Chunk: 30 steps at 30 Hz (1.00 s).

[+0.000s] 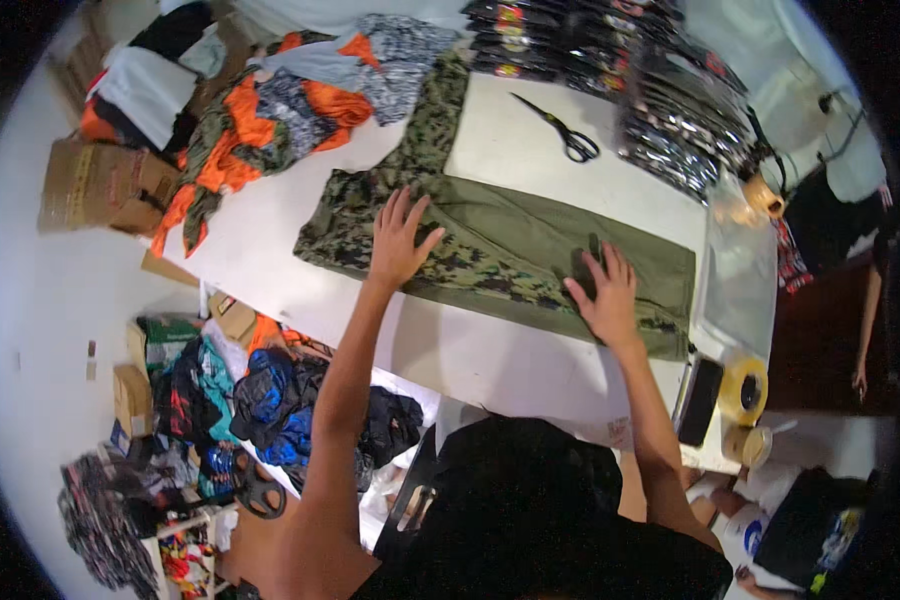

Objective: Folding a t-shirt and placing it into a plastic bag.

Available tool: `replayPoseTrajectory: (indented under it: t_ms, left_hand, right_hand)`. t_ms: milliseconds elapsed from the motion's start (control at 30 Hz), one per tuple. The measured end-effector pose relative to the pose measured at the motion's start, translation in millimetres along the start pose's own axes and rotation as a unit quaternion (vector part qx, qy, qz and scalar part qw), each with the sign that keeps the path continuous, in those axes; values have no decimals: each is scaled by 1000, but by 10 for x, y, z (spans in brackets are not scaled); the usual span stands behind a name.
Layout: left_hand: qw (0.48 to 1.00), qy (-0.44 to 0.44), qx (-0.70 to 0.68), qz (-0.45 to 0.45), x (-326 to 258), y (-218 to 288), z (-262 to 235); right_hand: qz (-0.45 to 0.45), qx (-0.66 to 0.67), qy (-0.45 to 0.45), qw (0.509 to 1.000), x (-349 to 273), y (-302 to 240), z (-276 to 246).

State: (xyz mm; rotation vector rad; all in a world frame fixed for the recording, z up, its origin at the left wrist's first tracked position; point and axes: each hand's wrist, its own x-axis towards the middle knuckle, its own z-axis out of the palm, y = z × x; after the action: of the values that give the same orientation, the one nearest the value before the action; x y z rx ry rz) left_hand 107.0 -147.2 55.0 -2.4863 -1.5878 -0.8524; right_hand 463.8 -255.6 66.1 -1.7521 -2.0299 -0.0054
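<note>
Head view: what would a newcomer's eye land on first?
The green camouflage-and-olive cloth garment laid across the white table, with the left hand and right hand spread on it. Then the bright orange, grey and camouflage fabric heap at the table's far left, and the black scissors lying beyond the garment.

Person's left hand (398, 240), right hand (610, 300) spread flat on camo garment (510, 225), mid-frame. Scissors (555, 122) upper center-right; bagged packs (675, 120) upper right.
</note>
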Motion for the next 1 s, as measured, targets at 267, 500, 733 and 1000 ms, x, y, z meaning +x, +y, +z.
replayPoseTrajectory:
  t_ms: [267,500,733,1000]
  left_hand:
    - [989,-48,72,-122,-613,-86,-2]
    - [992,28,5,-126,-351,-394,-552]
    - [978,-2,4,-211,-321,-924,-449]
    - [969,48,-23,-241,-490,-940,-289]
  right_hand:
    - [-4,-24,4,1000,-96,3,264]
    - [-38,164,33,985,1008,-330,106]
    - [-175,27,-91,980,3095,-1053,1526]
    - [-290,-148,-199,924,3618,-1596,1774]
